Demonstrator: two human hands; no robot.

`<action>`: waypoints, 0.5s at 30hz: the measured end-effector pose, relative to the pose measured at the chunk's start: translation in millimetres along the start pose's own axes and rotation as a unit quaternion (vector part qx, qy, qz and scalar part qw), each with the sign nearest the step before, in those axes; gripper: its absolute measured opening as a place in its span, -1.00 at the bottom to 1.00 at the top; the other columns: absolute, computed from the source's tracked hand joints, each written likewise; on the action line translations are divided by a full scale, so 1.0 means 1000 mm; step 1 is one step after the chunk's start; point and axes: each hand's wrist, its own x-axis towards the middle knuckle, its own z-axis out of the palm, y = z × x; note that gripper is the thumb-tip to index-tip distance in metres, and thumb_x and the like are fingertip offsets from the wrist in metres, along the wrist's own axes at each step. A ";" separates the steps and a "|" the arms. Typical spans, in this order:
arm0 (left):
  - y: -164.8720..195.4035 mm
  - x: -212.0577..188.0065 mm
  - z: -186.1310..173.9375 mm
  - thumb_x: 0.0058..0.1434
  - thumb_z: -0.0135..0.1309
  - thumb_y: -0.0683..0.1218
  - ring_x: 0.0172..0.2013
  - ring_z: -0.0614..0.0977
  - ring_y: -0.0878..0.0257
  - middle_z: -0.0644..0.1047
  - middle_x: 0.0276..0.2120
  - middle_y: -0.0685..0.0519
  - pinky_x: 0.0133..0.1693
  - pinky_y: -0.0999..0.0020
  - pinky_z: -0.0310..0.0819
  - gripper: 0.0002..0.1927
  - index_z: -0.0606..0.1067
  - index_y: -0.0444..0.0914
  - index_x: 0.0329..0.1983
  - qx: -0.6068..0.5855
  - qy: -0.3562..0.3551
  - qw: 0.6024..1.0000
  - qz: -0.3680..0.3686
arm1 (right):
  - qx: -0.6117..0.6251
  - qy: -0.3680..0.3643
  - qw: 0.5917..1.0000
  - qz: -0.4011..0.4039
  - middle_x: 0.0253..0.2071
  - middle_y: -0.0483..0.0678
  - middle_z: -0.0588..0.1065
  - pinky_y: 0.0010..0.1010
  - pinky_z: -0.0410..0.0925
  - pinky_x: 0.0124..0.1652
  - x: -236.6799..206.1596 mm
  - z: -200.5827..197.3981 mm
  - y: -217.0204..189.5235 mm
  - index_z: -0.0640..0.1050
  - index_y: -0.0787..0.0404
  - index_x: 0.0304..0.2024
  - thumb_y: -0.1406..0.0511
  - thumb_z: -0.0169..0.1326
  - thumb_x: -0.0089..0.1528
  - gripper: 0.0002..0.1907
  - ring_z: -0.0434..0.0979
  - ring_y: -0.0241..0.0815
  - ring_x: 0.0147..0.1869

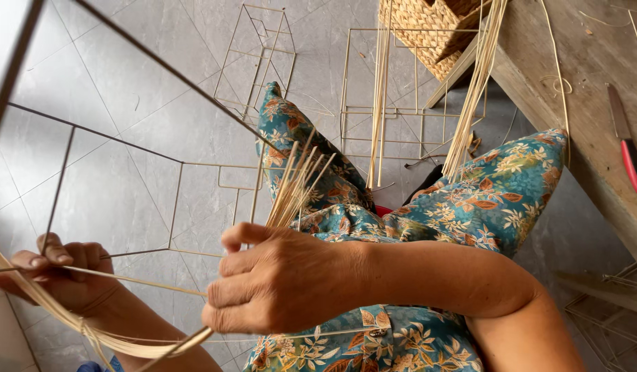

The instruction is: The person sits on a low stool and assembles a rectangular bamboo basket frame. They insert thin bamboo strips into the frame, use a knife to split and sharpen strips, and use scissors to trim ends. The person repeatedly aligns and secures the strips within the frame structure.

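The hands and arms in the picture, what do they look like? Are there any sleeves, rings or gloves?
Both hands are bare: the left hand and the right hand show no gloves, and no rings that I can see. The forearms are bare too, with no sleeves in view. The fingernails are short and plain.

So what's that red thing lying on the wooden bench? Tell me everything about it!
It's a small knife with a grey metal blade and a red handle edged in black. It lies flat on the worn wooden bench at the picture's right, blade pointing away, handle near the bench's edge. No hand touches it; thin pale cane strips lie nearby.
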 end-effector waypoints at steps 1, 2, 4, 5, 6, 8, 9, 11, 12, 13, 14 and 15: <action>-0.002 -0.002 0.002 0.61 -0.34 0.36 -0.79 0.12 0.43 0.59 -0.46 -0.14 -0.71 0.53 -0.11 -0.28 0.62 -0.22 -0.24 0.012 -0.002 1.000 0.004 | 0.006 -0.013 1.000 -0.009 -0.23 -0.21 0.47 -0.35 0.23 0.22 0.002 0.002 0.001 0.58 0.20 -0.05 0.32 0.10 0.43 -0.90 0.50 -0.30 -0.13; -0.002 -0.004 0.004 0.63 -0.33 0.35 -0.79 0.12 0.42 0.60 -0.46 -0.14 -0.71 0.54 -0.12 -0.28 0.62 -0.23 -0.25 0.009 -0.002 1.000 0.003 | 0.012 -0.026 0.999 -0.018 -0.24 -0.22 0.46 -0.35 0.23 0.24 0.005 0.004 0.002 0.58 0.19 -0.05 0.32 0.09 0.43 -0.90 0.49 -0.31 -0.14; -0.001 -0.005 0.008 0.65 -0.32 0.32 -0.78 0.12 0.41 0.60 -0.46 -0.16 -0.72 0.55 -0.13 -0.29 0.63 -0.25 -0.26 -0.010 -0.002 1.000 -0.005 | 0.015 -0.046 0.998 -0.035 -0.22 -0.22 0.46 -0.35 0.23 0.25 0.010 0.007 0.005 0.59 0.16 -0.04 0.32 0.09 0.40 -0.89 0.49 -0.31 -0.15; 0.000 -0.005 0.009 0.66 -0.31 0.30 -0.81 0.12 0.42 0.61 -0.45 -0.16 -0.72 0.55 -0.12 -0.30 0.63 -0.25 -0.26 -0.014 -0.009 1.000 -0.008 | 0.020 -0.050 0.998 -0.038 -0.22 -0.22 0.46 -0.34 0.22 0.25 0.013 0.008 0.007 0.59 0.16 -0.04 0.32 0.09 0.40 -0.89 0.49 -0.31 -0.15; 0.001 -0.004 0.010 0.67 -0.31 0.29 -0.83 0.13 0.43 0.61 -0.45 -0.16 -0.72 0.55 -0.12 -0.30 0.64 -0.25 -0.26 -0.019 -0.016 1.000 -0.010 | 0.024 -0.053 0.997 -0.041 -0.22 -0.23 0.46 -0.33 0.22 0.25 0.016 0.009 0.009 0.59 0.15 -0.04 0.32 0.09 0.41 -0.89 0.49 -0.32 -0.15; 0.003 -0.002 0.010 0.66 -0.30 0.28 -0.88 0.13 0.46 0.63 -0.44 -0.14 -0.73 0.55 -0.10 -0.33 0.65 -0.22 -0.25 -0.011 -0.038 0.999 -0.010 | 0.035 -0.054 0.997 -0.039 -0.22 -0.23 0.47 -0.29 0.21 0.27 0.019 0.011 0.012 0.59 0.14 -0.06 0.30 0.09 0.40 -0.89 0.49 -0.32 -0.15; 0.003 -0.002 0.010 0.66 -0.29 0.27 -0.89 0.13 0.47 0.63 -0.44 -0.13 -0.73 0.55 -0.09 -0.33 0.65 -0.22 -0.24 -0.011 -0.044 0.999 -0.010 | 0.042 -0.051 0.997 -0.035 -0.23 -0.23 0.47 -0.27 0.20 0.28 0.021 0.012 0.013 0.59 0.14 -0.06 0.29 0.09 0.39 -0.89 0.50 -0.31 -0.15; 0.002 -0.003 0.007 0.66 -0.30 0.27 -0.87 0.15 0.45 0.63 -0.43 -0.14 -0.73 0.55 -0.09 -0.33 0.66 -0.22 -0.23 -0.019 -0.041 0.999 -0.013 | 0.049 -0.050 0.997 -0.030 -0.22 -0.24 0.48 -0.26 0.20 0.28 0.021 0.012 0.015 0.59 0.13 -0.07 0.27 0.11 0.38 -0.88 0.50 -0.31 -0.15; 0.001 -0.004 0.006 0.66 -0.30 0.27 -0.86 0.16 0.44 0.63 -0.43 -0.15 -0.73 0.55 -0.08 -0.33 0.66 -0.23 -0.22 -0.021 -0.040 0.999 -0.014 | 0.050 -0.053 0.997 -0.028 -0.21 -0.24 0.48 -0.28 0.20 0.28 0.021 0.013 0.015 0.59 0.13 -0.07 0.26 0.12 0.39 -0.88 0.51 -0.31 -0.14; 0.001 -0.004 0.004 0.67 -0.30 0.27 -0.85 0.16 0.44 0.63 -0.43 -0.15 -0.73 0.56 -0.09 -0.33 0.66 -0.23 -0.21 -0.021 -0.041 0.999 -0.015 | 0.051 -0.055 0.997 -0.027 -0.20 -0.24 0.49 -0.29 0.20 0.27 0.021 0.014 0.016 0.59 0.12 -0.07 0.26 0.13 0.39 -0.89 0.51 -0.32 -0.13; 0.000 -0.004 0.002 0.69 -0.30 0.27 -0.84 0.16 0.44 0.62 -0.42 -0.16 -0.72 0.55 -0.09 -0.32 0.65 -0.23 -0.21 -0.018 -0.031 0.999 -0.014 | 0.040 -0.051 0.998 -0.027 -0.21 -0.24 0.49 -0.31 0.20 0.27 0.021 0.015 0.016 0.59 0.12 -0.05 0.27 0.12 0.40 -0.89 0.51 -0.32 -0.13; 0.000 -0.005 0.001 0.70 -0.30 0.27 -0.83 0.16 0.43 0.62 -0.42 -0.16 -0.72 0.54 -0.08 -0.32 0.65 -0.24 -0.20 -0.014 -0.022 1.000 -0.013 | 0.030 -0.047 0.998 -0.026 -0.22 -0.24 0.50 -0.32 0.21 0.27 0.021 0.015 0.015 0.59 0.12 -0.04 0.28 0.12 0.42 -0.89 0.52 -0.33 -0.13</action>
